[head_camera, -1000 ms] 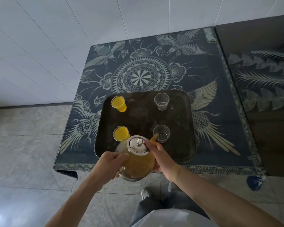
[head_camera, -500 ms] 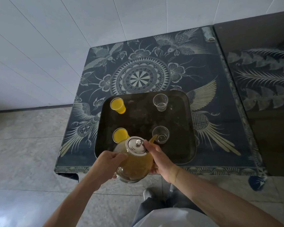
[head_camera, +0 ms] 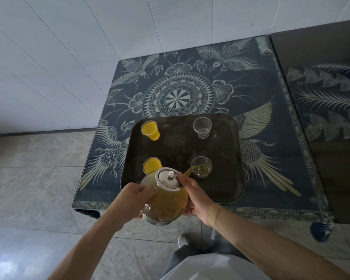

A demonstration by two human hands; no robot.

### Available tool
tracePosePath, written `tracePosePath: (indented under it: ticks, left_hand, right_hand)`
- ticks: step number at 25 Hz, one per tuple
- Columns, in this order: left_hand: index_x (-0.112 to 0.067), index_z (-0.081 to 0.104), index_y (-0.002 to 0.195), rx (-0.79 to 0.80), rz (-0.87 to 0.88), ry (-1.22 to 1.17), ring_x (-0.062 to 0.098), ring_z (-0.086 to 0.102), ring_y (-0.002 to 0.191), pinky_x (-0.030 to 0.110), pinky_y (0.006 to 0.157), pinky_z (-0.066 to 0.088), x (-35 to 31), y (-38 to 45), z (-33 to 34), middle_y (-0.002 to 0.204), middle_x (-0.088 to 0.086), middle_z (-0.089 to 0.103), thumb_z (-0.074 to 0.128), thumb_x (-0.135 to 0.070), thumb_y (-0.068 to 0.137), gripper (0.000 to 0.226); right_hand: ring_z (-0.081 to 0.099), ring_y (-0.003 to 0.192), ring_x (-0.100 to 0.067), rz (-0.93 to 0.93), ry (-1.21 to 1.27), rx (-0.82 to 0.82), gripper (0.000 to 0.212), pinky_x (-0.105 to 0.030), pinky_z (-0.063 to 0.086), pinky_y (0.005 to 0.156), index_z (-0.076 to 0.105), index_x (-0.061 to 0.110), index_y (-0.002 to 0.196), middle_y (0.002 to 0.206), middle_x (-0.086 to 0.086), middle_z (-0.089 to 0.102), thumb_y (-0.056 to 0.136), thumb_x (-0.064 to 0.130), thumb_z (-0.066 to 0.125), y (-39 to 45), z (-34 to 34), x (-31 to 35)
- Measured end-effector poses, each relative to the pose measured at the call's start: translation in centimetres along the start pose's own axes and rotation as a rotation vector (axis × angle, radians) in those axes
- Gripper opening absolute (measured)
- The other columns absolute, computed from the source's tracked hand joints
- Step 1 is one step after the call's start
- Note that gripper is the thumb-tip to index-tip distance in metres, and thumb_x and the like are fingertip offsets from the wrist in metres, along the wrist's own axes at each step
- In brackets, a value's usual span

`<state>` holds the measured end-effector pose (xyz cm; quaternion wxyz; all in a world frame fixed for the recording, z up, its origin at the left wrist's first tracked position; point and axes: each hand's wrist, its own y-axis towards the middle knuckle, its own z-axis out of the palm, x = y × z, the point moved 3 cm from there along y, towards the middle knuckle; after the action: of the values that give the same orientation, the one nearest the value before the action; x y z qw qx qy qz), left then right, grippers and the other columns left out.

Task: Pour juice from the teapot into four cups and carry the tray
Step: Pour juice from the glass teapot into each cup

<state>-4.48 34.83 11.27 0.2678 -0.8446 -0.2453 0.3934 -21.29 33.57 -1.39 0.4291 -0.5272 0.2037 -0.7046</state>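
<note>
- Two cups on the tray's [head_camera: 226, 190] left side are full — far-left cup [head_camera: 150, 130] and near-left cup [head_camera: 151, 165], the latter partly hidden behind the teapot [head_camera: 166, 201].
- Left hand [head_camera: 132, 201] is clenched at the pot's left side, probably on a handle it hides, carrying the weight of the tilt.
- Right hand [head_camera: 197, 200] cups the pot's right side, a fingertip by the lid [head_camera: 169, 178] — likely keeping it seated.
- Near-right cup [head_camera: 201, 166] is catching the stream, barely filled.
- Far-right cup [head_camera: 202, 127] looks empty, well apart.

Head view, looking steeply down
</note>
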Motion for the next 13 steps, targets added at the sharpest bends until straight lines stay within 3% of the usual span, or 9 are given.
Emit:
tracePosePath:
  ticks: [4, 10, 13]
  left_hand:
    - [-0.006, 0.057, 0.066, -0.008, -0.001, 0.018, 0.011, 0.037, 0.042, 0.021, 0.041, 0.034, -0.16, -0.24, -0.34, 0.061, 0.013, 0.040, 0.061, -0.030, 0.093, 0.036]
    - [-0.005, 0.058, 0.067, -0.005, 0.008, 0.036, 0.010, 0.037, 0.043, 0.020, 0.043, 0.033, -0.51, -0.38, -0.47, 0.060, 0.012, 0.040, 0.060, -0.032, 0.093, 0.038]
    - [-0.005, 0.059, 0.069, 0.006, 0.014, 0.035, 0.012, 0.038, 0.045, 0.022, 0.045, 0.034, -0.65, -0.41, -0.43, 0.064, 0.014, 0.042, 0.060, -0.032, 0.093, 0.036]
  right_hand:
    - [0.068, 0.111, -0.027, -0.008, -0.007, 0.014, 0.096, -0.036, 0.060, 0.074, 0.045, 0.036, 0.139, 0.127, -0.005, 0.066, 0.059, 0.087, 0.059, -0.07, 0.29, 0.12]
    - [0.066, 0.115, -0.030, -0.011, -0.003, 0.014, 0.097, -0.047, 0.059, 0.094, 0.044, 0.036, 0.140, 0.129, -0.007, 0.066, 0.060, 0.088, 0.059, 0.09, 0.29, -0.26]
    - [0.067, 0.114, -0.029, -0.018, 0.000, 0.012, 0.097, -0.044, 0.061, 0.089, 0.045, 0.036, 0.140, 0.128, -0.006, 0.066, 0.060, 0.089, 0.060, 0.08, 0.25, -0.39]
